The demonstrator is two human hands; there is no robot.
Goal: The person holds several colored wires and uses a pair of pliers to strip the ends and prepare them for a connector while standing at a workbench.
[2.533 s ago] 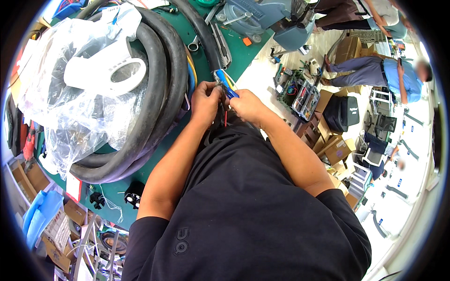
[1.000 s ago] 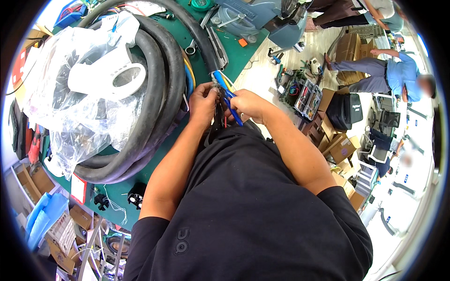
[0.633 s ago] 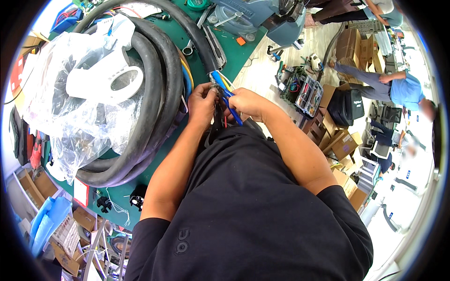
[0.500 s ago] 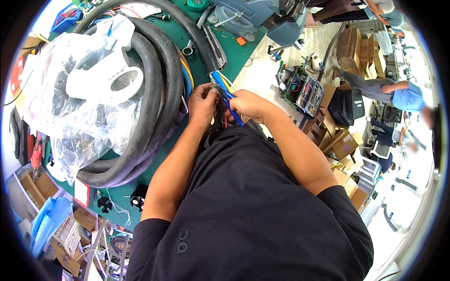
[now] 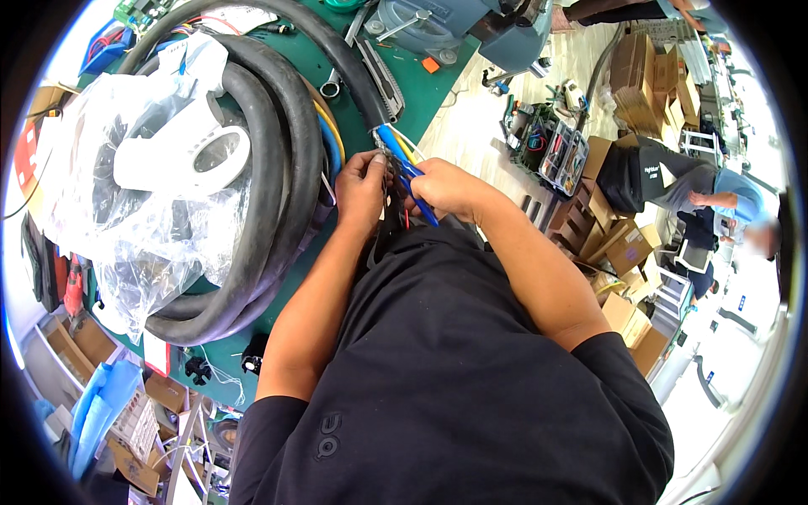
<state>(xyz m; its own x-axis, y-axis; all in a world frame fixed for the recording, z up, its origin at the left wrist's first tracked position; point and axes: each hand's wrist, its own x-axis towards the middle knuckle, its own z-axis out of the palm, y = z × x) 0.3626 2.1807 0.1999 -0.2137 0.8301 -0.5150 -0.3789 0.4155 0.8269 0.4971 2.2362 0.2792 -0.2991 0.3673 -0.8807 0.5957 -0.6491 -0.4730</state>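
Head view | left hand (image 5: 360, 192): pinching grey strands (image 5: 378, 140), apparently to steady them | right hand (image 5: 453, 189): gripping blue-handled tool (image 5: 428, 214), angled toward left hand, likely for reach | black cable (image 5: 360, 91): just beyond both hands, green bench (image 5: 419, 94) seemingly bearing its weight

The left forearm (image 5: 311, 303) and the right forearm (image 5: 539, 265) slant inward to meet near the table's (image 5: 421, 99) edge. The left hand (image 5: 362, 183) pinches thumb against fingers; the right hand (image 5: 444, 189), just beside it, is curled in a grip.
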